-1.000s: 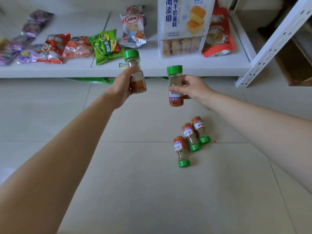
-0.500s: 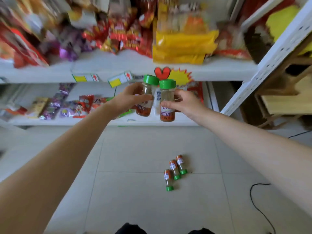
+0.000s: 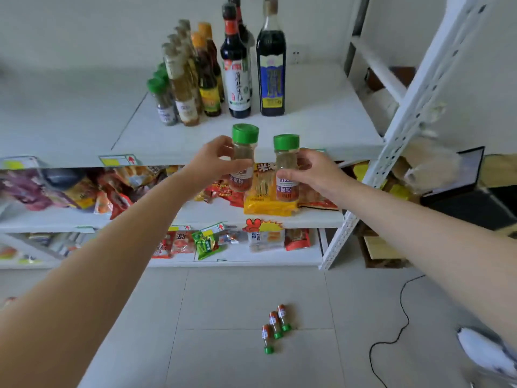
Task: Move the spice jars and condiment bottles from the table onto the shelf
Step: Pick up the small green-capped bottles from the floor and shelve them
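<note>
**A:** What do you hold now?

**B:** Two spice jars with green caps. The left jar (image 3: 244, 158) is in my left hand (image 3: 215, 161), with the fingers curled round its middle. The right jar (image 3: 286, 169) is gripped the same way in my right hand (image 3: 316, 172). Both are upright, cap on top, so the long axis is vertical. They are near each other but apart.

**A:** And where must they go?

**B:** Forward and a little up. In my view the jars hang in front of the front edge of the top shelf (image 3: 321, 127). The caps show over the board and the labels show under it. The shelf jars (image 3: 163, 102), also green-capped, stand in a row beside the bottles (image 3: 236, 77), further back and to the left of my hands.

**A:** Which hand is nearer to that row?

**B:** The left one, I judge. Its jar is higher and on that side. I think both jars must rise over the edge first, then go forward and come down upright.

**A:** Does something remain?

**B:** Yes, three floor jars (image 3: 275, 326) lie on their sides on the floor (image 3: 223, 345), close together, far under my hands.
</note>
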